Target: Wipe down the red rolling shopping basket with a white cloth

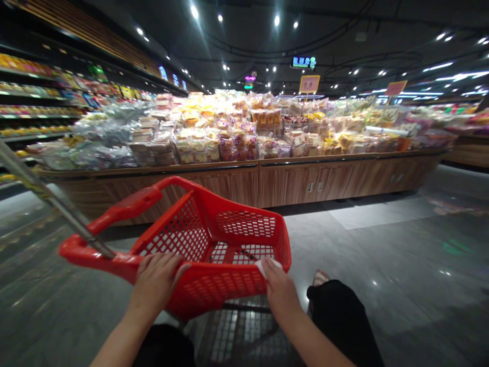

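A red plastic shopping cart (244,224) stands in front of me, its handle (133,204) towards the left. My left hand (158,275) grips the near side rim close to the handle end, fingers curled over the edge. Near the front corner, my right hand (277,283) presses a white wipe (265,266) against the same rim, its fingers bent round the cloth. Whether the wipe is paper or fabric is unclear. Inside the basket I see the perforated floor and a dark thin strip that I cannot make out.
Beyond the cart runs a wooden display counter (290,178) piled with bagged baked goods (237,135). Stocked shelves (34,94) line the left wall. A metal pole (49,199) slants down to the cart's handle end. Grey tiled floor (401,265) extends to the right.
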Tool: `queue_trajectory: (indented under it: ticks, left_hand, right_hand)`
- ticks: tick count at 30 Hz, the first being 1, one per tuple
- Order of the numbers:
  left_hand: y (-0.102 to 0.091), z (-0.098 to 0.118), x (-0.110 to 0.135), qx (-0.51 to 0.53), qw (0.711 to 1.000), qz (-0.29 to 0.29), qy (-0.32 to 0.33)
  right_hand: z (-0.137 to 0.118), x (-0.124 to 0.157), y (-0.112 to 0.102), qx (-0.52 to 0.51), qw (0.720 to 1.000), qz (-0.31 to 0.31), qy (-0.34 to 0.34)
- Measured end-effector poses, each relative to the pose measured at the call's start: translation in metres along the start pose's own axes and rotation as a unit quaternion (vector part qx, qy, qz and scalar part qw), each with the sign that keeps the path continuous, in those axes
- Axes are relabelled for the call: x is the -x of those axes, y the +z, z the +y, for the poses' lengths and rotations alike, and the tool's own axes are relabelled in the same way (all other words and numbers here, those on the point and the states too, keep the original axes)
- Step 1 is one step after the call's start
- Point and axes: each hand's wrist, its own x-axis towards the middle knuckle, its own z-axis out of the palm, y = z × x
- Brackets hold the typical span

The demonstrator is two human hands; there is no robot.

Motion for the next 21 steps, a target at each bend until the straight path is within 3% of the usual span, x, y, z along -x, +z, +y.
queue_trajectory:
  ticks: [5, 8, 11, 16, 18, 21]
  left_hand:
    - [-0.002, 0.011, 0.002, -0.009, 1.000, -0.002, -0.007]
    - [-0.001, 0.013, 0.003, -0.010, 1.000, 0.005, -0.006]
    - [0.000, 0.013, 0.005, -0.011, 1.000, 0.016, -0.004]
    - [0.002, 0.016, 0.005, -0.010, 1.000, 0.016, -0.005]
    - [0.000, 0.022, 0.003, -0.013, 1.000, 0.013, -0.012]
    - [-0.003, 0.031, 0.000, -0.023, 1.000, 0.007, -0.019]
  right_hand:
    - [-0.051, -0.014, 0.040, -0.066, 0.995, -0.011, -0.080]
    - [-0.070, -0.024, 0.047, -0.095, 0.989, -0.028, -0.108]
    - [-0.061, -0.022, 0.036, -0.086, 0.991, -0.036, -0.099]
    - [-0.027, -0.010, 0.011, -0.016, 0.999, -0.032, -0.015]
    - [-0.034, -0.012, 0.015, -0.009, 0.999, -0.032, -0.012]
    - [-0.064, -0.023, 0.032, -0.020, 0.998, -0.033, -0.055]
